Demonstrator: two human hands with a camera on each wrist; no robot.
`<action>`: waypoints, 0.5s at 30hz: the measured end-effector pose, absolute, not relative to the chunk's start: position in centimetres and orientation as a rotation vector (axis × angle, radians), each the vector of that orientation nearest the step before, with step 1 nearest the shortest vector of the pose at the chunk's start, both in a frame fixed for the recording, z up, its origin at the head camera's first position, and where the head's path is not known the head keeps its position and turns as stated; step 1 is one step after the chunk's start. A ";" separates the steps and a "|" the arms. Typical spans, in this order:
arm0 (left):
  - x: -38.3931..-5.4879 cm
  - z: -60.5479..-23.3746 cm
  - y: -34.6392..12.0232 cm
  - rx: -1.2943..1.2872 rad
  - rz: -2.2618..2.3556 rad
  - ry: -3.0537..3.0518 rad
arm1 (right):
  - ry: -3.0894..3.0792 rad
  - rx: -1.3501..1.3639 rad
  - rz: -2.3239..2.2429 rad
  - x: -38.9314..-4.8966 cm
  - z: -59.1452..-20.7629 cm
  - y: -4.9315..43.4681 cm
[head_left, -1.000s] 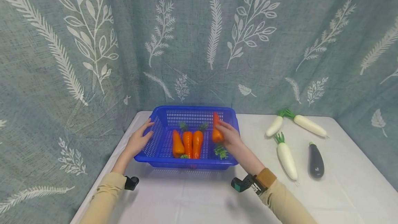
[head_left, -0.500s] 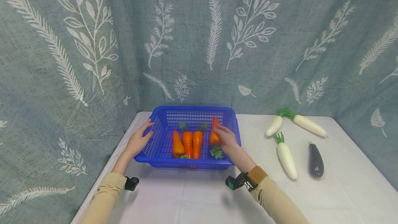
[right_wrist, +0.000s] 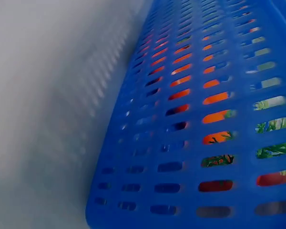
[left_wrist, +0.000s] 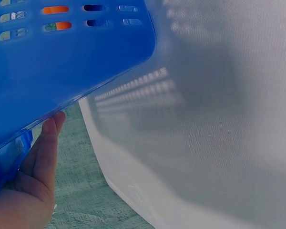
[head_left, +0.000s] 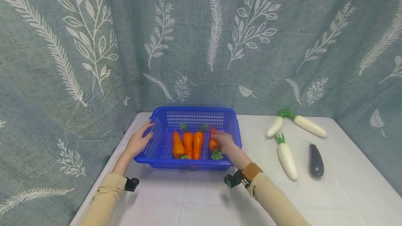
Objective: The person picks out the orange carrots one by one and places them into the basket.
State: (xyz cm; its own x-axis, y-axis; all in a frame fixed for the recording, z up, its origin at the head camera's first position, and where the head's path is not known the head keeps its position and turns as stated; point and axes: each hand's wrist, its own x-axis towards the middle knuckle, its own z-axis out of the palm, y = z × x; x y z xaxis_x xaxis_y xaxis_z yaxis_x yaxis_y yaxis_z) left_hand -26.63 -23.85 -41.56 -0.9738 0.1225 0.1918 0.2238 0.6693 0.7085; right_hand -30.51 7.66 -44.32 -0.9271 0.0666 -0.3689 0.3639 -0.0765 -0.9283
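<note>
A blue plastic basket (head_left: 191, 165) with slotted walls sits on the table. My right hand (head_left: 228, 145) reaches into its right side and holds an orange carrot (head_left: 214, 145) with a green leafy top toward me; the palm hides part of the carrot. To the left, more carrots (head_left: 198, 145) lie side by side on the basket floor. My left hand (head_left: 138, 143) rests at the basket's left rim, thumb and fingers extended; in the left wrist view its straight fingers (left_wrist: 46, 148) touch the basket's outer side. Slots in the right wrist view show orange and green inside.
To the right on the white-covered table (head_left: 342, 187) lie several white radishes (head_left: 287, 161) with green tops and a dark eggplant (head_left: 315, 161). A grey-green patterned curtain (head_left: 194, 44) hangs behind the table and along both sides.
My right hand has moved down and slightly left with the carrot, lowering it toward the basket floor beside the others. The left hand has stayed at the rim.
</note>
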 end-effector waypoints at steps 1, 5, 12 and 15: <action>-26.7 -41.6 -23.9 -0.290 -1.194 -2.749 | 1.997 0.477 -2.091 -30.7 -44.5 7.6; -26.7 -41.6 -23.9 -0.308 -1.186 -2.738 | 2.051 0.518 -1.999 -29.0 -42.2 7.2; -26.5 -41.6 -23.8 -0.286 -1.177 -2.755 | 2.040 0.541 -1.980 -29.0 -42.2 7.0; -26.5 -41.6 -23.8 -0.281 -1.178 -2.757 | 2.050 0.570 -1.961 -29.4 -42.7 6.9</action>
